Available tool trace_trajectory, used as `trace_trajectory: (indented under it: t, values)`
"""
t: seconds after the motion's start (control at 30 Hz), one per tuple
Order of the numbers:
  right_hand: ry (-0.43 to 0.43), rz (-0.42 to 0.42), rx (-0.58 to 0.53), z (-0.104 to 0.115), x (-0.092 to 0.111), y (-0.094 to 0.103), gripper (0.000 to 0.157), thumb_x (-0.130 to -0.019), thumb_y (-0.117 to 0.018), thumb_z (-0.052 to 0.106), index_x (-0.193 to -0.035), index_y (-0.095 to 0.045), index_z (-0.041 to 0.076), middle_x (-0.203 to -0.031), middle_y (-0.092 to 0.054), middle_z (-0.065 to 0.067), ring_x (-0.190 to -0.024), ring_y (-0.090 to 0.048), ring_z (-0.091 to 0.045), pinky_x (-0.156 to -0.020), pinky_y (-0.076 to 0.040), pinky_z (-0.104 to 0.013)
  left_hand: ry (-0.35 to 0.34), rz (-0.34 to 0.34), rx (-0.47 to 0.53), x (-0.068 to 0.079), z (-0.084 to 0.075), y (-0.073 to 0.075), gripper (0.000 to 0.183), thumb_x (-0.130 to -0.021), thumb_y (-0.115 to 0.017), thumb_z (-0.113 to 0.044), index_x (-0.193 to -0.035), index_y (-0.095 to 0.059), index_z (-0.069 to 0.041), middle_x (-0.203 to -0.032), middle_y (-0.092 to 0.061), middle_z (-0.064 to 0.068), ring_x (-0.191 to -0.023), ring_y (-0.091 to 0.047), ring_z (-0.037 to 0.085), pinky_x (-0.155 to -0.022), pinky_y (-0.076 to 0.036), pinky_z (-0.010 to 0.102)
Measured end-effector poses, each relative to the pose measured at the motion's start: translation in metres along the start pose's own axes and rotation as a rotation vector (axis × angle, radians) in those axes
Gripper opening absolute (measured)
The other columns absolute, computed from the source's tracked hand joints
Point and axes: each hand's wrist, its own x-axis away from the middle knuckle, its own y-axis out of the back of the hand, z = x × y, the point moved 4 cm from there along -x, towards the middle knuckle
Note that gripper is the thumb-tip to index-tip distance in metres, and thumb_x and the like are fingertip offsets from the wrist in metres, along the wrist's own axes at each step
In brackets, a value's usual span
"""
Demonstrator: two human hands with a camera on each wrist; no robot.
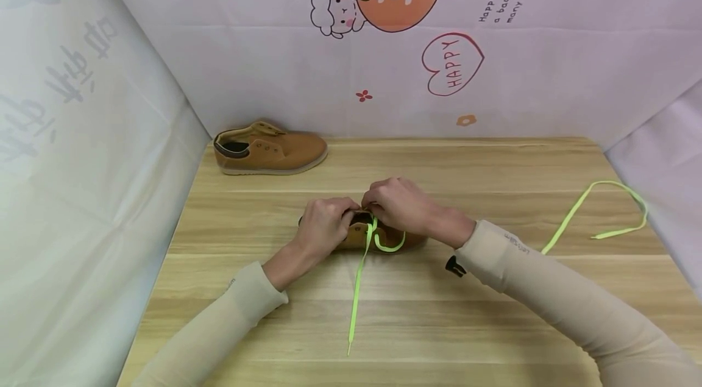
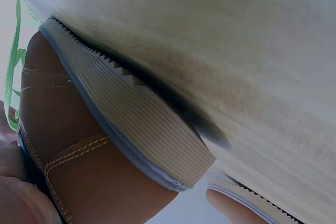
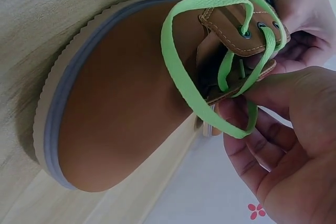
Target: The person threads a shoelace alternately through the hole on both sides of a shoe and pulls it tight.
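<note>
1. The brown shoe is on the tabletop right in front of you, between your two hands, with its toe toward your right.
2. Your left hand holds the shoe at its opening, toward the heel end. Its fingers are curled over the edge; exactly where the tips press, you cannot tell.
3. Your right hand is at the shoe's far flap. Its fingers and thumb are drawn narrow, pinching the green lace against that flap; whether they grip the leather too, you cannot tell.
4. The lace runs through at least two eyelets in the shoe's near flap. One stretch makes a loose loop over the toe side and comes round to your right hand; another hangs down the shoe's near side and lies on the tabletop, its tip toward you.
5. A second shoe, unlaced, stands beyond the shoe and off its heel end, pointing the same way.
6. A second lace lies well apart from the shoe, past its toe, bent in a hook and partly hidden by your right sleeve.
7. A small black clip shows near the shoe's toe, just beside that sleeve.
8. Behind the shoe rises a printed white backdrop.
</note>
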Motion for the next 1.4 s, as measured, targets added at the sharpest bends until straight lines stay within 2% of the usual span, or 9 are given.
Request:
trace_trajectory:
  t: [0.23,0.37,0.8,0.93,1.07,1.13,1.2,1.3,1.4]
  values:
    - [-0.02,-0.008,-0.042,-0.003,0.003,-0.001,0.019,-0.095,-0.07,-0.002,-0.106,-0.082,0.007,-0.101,-0.077,-0.004,-0.088,-0.074,-0.016,-0.075,-0.062,-0.034,0.04,0.038,0.054,-0.002,0.003,0.0,0.009,-0.093,-0.077,0.002,-0.098,-0.082,-0.004,-0.09,-0.081,0.007,-0.075,-0.077,0.015,-0.064,-0.061,0.029]
    - [-0.007,-0.041,-0.058,-0.005,0.005,-0.001,0.019,-0.093,-0.07,-0.003,-0.105,-0.082,0.006,-0.1,-0.076,-0.004,-0.087,-0.073,-0.016,-0.075,-0.061,-0.033,0.08,0.068,0.084,-0.005,0.006,0.001,0.006,-0.095,-0.077,-0.002,-0.098,-0.082,-0.004,-0.09,-0.081,0.005,-0.073,-0.075,0.013,-0.065,-0.06,0.03]
    - [0.009,-0.09,-0.13,-0.009,0.008,-0.004,0.016,-0.093,-0.073,-0.002,-0.107,-0.08,0.002,-0.101,-0.077,-0.007,-0.089,-0.073,-0.017,-0.077,-0.061,-0.033,0.325,0.212,0.258,-0.019,0.019,0.001,0.004,-0.094,-0.08,-0.007,-0.095,-0.083,-0.006,-0.085,-0.08,0.004,-0.067,-0.071,0.008,-0.061,-0.055,0.024]
    - [0.001,-0.108,-0.163,-0.011,0.008,-0.006,0.016,-0.093,-0.074,-0.002,-0.108,-0.077,0.002,-0.098,-0.078,-0.006,-0.088,-0.075,-0.017,-0.077,-0.062,-0.035,0.374,0.251,0.279,-0.021,0.022,0.0,0.004,-0.094,-0.08,-0.008,-0.094,-0.084,-0.006,-0.084,-0.08,0.003,-0.069,-0.072,0.009,-0.068,-0.057,0.029]
    - [0.023,-0.128,-0.192,-0.013,0.007,-0.006,0.012,-0.093,-0.075,-0.003,-0.102,-0.074,0.005,-0.095,-0.079,-0.004,-0.088,-0.075,-0.016,-0.078,-0.062,-0.037,0.405,0.285,0.291,-0.024,0.024,0.001,0.005,-0.095,-0.079,-0.008,-0.095,-0.084,-0.007,-0.083,-0.08,0.002,-0.07,-0.071,0.009,-0.09,-0.056,0.039]
    - [0.043,-0.13,-0.192,-0.013,0.006,-0.006,0.012,-0.093,-0.075,-0.003,-0.1,-0.075,0.006,-0.095,-0.079,-0.003,-0.087,-0.074,-0.015,-0.077,-0.062,-0.036,0.416,0.296,0.303,-0.025,0.025,0.002,0.006,-0.096,-0.078,-0.008,-0.096,-0.084,-0.006,-0.084,-0.08,0.002,-0.071,-0.071,0.009,-0.091,-0.056,0.04]
    - [0.066,-0.127,-0.174,-0.012,0.006,-0.005,0.013,-0.092,-0.077,-0.003,-0.1,-0.077,0.008,-0.095,-0.078,-0.002,-0.086,-0.073,-0.015,-0.076,-0.061,-0.036,0.43,0.305,0.313,-0.025,0.026,0.002,0.006,-0.096,-0.078,-0.008,-0.096,-0.084,-0.005,-0.085,-0.08,0.003,-0.071,-0.071,0.009,-0.087,-0.058,0.036]
    - [0.094,-0.11,-0.125,-0.01,0.005,-0.006,0.016,-0.09,-0.08,-0.001,-0.102,-0.08,0.01,-0.097,-0.077,-0.001,-0.087,-0.072,-0.014,-0.076,-0.06,-0.035,0.458,0.322,0.327,-0.025,0.026,0.002,0.007,-0.096,-0.078,-0.008,-0.097,-0.084,-0.005,-0.086,-0.08,0.003,-0.069,-0.068,0.009,-0.071,-0.058,0.029]
    - [0.12,-0.099,-0.075,-0.007,0.002,-0.007,0.018,-0.087,-0.083,0.0,-0.103,-0.082,0.01,-0.098,-0.076,-0.001,-0.089,-0.073,-0.016,-0.077,-0.061,-0.035,0.473,0.333,0.323,-0.025,0.025,0.003,0.007,-0.097,-0.077,-0.007,-0.098,-0.084,-0.005,-0.085,-0.079,0.003,-0.066,-0.063,0.009,-0.068,-0.053,0.025]
